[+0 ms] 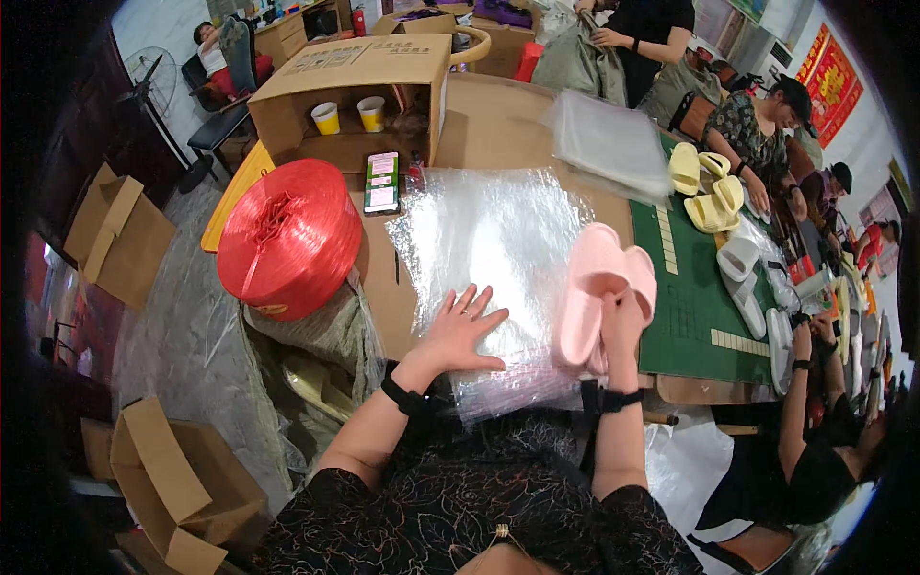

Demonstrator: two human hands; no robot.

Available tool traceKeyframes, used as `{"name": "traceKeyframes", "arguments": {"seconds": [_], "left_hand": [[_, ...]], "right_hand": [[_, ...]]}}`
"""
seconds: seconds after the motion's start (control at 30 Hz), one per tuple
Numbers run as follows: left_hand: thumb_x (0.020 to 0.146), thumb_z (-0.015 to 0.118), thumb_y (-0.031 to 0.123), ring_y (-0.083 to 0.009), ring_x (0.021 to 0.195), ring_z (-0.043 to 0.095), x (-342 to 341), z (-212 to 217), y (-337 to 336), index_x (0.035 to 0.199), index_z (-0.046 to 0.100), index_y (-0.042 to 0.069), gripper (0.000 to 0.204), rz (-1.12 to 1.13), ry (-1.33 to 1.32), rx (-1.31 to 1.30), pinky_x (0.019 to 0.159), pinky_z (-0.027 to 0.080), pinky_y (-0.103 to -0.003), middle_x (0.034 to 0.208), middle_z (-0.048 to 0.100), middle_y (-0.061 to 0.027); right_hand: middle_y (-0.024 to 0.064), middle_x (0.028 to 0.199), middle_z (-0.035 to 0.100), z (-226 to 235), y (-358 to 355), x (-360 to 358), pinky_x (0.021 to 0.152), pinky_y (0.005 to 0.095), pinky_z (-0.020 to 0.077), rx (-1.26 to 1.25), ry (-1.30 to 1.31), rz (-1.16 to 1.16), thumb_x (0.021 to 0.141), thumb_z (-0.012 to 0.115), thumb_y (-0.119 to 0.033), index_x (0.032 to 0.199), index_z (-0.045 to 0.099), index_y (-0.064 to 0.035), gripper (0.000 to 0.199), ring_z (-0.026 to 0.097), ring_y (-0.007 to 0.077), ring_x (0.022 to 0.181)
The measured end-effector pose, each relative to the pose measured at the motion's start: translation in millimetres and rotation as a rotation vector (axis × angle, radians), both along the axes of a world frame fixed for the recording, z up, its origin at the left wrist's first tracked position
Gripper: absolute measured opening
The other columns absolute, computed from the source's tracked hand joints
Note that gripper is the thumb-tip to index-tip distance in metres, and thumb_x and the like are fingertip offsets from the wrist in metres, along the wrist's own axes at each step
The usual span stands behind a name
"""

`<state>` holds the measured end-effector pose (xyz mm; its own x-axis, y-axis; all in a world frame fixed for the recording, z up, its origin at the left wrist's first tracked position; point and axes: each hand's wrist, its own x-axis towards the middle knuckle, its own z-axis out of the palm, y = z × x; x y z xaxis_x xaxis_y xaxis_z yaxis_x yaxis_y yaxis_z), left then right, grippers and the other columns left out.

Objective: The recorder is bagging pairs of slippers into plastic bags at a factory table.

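A pair of pale pink slippers (586, 287) is in my right hand (623, 328), whose fingers close round them near the right edge of a pile of clear plastic bags (489, 225). My left hand (463, 333) lies on that pile with its fingers spread, holding nothing. The bags are shiny and wrinkled, and their near edge overhangs the table in front of me. Part of the second slipper is hidden behind my right hand.
A big roll of red plastic twine (287, 235) stands at the left. Behind the bags are a phone (381, 182) and a cardboard box (350, 57) with two yellow-white cups. To the right, yellow slippers (714, 209) lie on a green mat (671, 331), where co-workers handle more slippers.
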<state>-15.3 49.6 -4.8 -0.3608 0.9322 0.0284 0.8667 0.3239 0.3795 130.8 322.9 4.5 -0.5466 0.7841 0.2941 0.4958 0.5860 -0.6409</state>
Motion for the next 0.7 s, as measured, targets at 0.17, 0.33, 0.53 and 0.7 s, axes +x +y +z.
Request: {"name": "traceKeyframes", "arguments": {"seconds": [0.17,0.33,0.53,0.7], "left_hand": [[0.076,0.066,0.059,-0.0418,0.145,0.017,-4,15,6,0.145,0.043,0.018,0.084,0.017,0.072,0.036,0.117,0.011,-0.058,0.156,0.024,-0.0207],[0.079,0.07,0.041,-0.0373,0.141,0.031,0,21,16,0.137,0.049,0.009,0.07,-0.083,0.162,0.159,0.114,0.025,-0.053,0.152,0.034,-0.0189],[0.081,0.07,0.041,-0.0349,0.131,0.046,10,11,23,0.126,0.059,0.008,0.057,-0.116,-0.002,0.173,0.108,0.038,-0.042,0.139,0.052,-0.0177],[0.087,0.065,0.037,-0.034,0.126,0.05,8,15,27,0.116,0.066,0.006,0.042,-0.033,-0.074,0.223,0.106,0.04,-0.042,0.131,0.059,-0.0153]], "right_hand": [[0.0186,0.091,0.066,30,-31,63,0.077,0.0375,0.0479,-0.042,0.283,0.015,0.09,0.058,-0.015,0.097,0.062,0.0052,0.022,0.063,0.0287,0.085],[0.0084,0.087,0.064,7,-24,117,0.072,0.0311,0.0475,-0.12,0.367,-0.045,0.093,0.06,-0.014,0.095,0.061,0.0046,0.019,0.058,0.0164,0.08],[0.0042,0.089,0.064,-7,-19,144,0.072,0.0268,0.0477,-0.339,0.577,-0.007,0.095,0.062,-0.018,0.103,0.061,0.0049,0.025,0.058,0.0125,0.08],[0.0074,0.087,0.066,17,-40,135,0.072,0.0292,0.0494,-0.172,0.427,0.011,0.095,0.061,-0.014,0.104,0.062,0.0057,0.022,0.061,0.0144,0.08]]}}
